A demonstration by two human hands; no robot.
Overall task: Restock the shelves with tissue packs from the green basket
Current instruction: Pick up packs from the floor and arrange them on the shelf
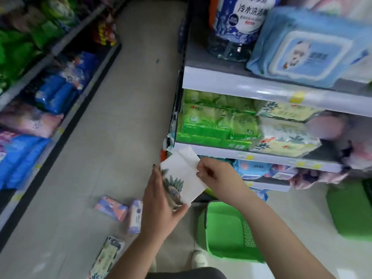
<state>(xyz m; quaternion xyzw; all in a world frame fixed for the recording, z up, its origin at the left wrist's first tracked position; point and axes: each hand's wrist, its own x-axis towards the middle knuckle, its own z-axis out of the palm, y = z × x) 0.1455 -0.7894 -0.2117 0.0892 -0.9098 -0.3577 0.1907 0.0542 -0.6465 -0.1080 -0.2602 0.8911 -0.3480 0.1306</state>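
Note:
I hold a white tissue pack with a green plant print (181, 178) in front of the shelf unit. My left hand (161, 206) grips its lower left side. My right hand (213, 176) pinches its upper right edge. The green basket (227, 228) stands on the floor below my right forearm, and its inside looks bare. The middle shelf (261, 157) carries green tissue packs (213, 119) and cream packs with the same plant print (285, 137).
Three loose packs lie on the floor at lower left: a pink-and-blue one (110, 208), a purple-and-white one (135, 216) and a cream one (106, 256). A second green basket (350, 214) sits at the right. Another shelf row (40, 101) lines the aisle's left side.

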